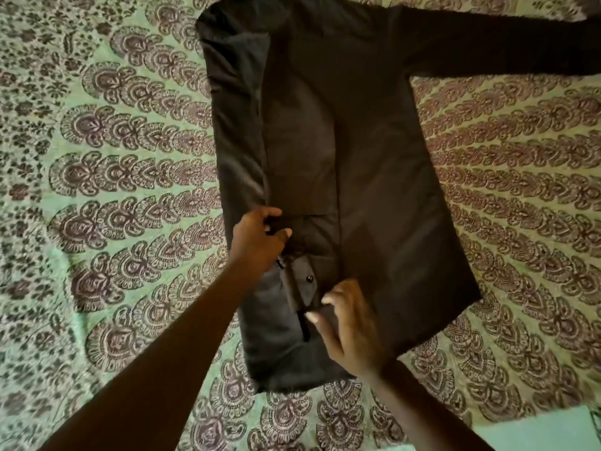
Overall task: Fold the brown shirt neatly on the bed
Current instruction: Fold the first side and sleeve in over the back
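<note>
The brown shirt [367, 157] lies flat on the bed, its hem toward me. Its left side and sleeve are folded in over the body, and the buttoned cuff [304, 281] rests near the hem. The other sleeve [507, 43] stretches out to the upper right. My left hand [258, 237] pinches the folded sleeve fabric just above the cuff. My right hand [349, 323] pinches the cuff's lower end between thumb and fingers.
A green bedspread [123, 177] with a brown paisley pattern covers the bed on all sides of the shirt. A pale surface [536, 431] shows at the bottom right corner.
</note>
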### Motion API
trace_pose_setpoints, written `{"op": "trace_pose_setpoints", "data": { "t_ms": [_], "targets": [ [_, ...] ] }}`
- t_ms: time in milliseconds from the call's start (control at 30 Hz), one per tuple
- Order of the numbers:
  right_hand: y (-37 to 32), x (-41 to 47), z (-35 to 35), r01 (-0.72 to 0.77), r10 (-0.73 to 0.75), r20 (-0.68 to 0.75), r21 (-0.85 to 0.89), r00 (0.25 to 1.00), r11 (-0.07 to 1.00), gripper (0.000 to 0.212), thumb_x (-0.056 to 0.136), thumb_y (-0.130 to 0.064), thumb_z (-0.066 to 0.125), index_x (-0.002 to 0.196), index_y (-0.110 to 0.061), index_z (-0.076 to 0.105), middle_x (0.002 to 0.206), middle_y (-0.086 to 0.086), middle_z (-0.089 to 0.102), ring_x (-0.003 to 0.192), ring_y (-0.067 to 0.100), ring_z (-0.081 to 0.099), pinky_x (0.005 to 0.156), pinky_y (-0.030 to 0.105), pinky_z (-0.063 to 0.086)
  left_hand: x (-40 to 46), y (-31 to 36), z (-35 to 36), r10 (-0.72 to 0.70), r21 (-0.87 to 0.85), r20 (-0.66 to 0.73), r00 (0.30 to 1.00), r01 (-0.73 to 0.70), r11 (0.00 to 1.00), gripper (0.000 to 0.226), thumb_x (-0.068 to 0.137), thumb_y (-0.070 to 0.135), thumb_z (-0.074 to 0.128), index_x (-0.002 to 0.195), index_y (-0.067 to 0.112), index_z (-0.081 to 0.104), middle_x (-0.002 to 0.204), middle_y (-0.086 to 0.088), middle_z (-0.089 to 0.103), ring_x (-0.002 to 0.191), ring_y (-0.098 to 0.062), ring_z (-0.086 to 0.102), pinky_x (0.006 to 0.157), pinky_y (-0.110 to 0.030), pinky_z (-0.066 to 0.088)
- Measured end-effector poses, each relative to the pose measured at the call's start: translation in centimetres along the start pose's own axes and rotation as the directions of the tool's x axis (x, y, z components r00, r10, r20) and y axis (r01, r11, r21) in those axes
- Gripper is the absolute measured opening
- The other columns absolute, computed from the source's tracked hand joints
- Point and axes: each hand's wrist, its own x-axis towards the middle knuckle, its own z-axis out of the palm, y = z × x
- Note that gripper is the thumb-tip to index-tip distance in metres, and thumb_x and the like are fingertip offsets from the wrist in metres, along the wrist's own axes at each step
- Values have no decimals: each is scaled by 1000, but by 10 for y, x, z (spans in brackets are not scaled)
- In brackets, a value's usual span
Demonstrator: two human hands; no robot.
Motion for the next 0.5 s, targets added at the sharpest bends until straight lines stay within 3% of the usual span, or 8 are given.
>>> {"op": "trace_pose_setpoints", "data": {
  "t_ms": [100,200,267,333,400,500],
  "targets": [
    [-11,4,3,-261,266,-142,53,953,964,26,105,-34,55,118,-12,55,110,4,51,81,6,51,67,12,42,-23,-5,5,17,-2,-68,998,-17,1000,56,85,19,80,137,15,59,132,-12,65,120,-31,63,102,-41,52],
    [-11,22,12,-514,507,-125,-27,853,858,42,102,-46,57,125,-12,61,122,5,51,98,17,59,76,22,49,-41,-8,9,90,5,-69,994,-90,996,72,81,13,81,146,11,49,142,-12,54,133,-32,52,110,-41,43],
    [-10,33,16,-592,589,-67,-63,806,803,42,95,-48,66,123,-16,62,120,3,55,107,23,59,83,33,54,-50,-11,8,153,22,-17,988,-152,988,85,76,10,84,150,9,43,146,-12,49,135,-31,49,111,-40,42],
    [-14,40,16,-661,661,15,-21,750,750,30,91,-42,73,112,-23,63,112,-2,58,106,24,61,85,43,56,-52,-18,6,175,7,36,984,-175,984,95,71,9,87,153,10,38,149,-11,46,136,-31,49,110,-47,46],
    [-19,43,11,-705,704,37,32,709,709,21,88,-33,76,96,-29,57,102,-4,60,99,23,63,81,40,54,-55,-26,3,176,-36,53,983,-174,984,102,65,14,86,155,11,36,152,-10,43,136,-30,49,104,-54,51],
    [-25,40,3,-719,725,-20,112,689,686,30,82,-25,83,85,-29,53,87,-8,62,82,14,63,72,32,51,-64,-36,-2,182,-49,88,979,-178,983,106,63,15,81,157,12,32,160,-9,31,143,-29,42,107,-52,51]
  ]
}}
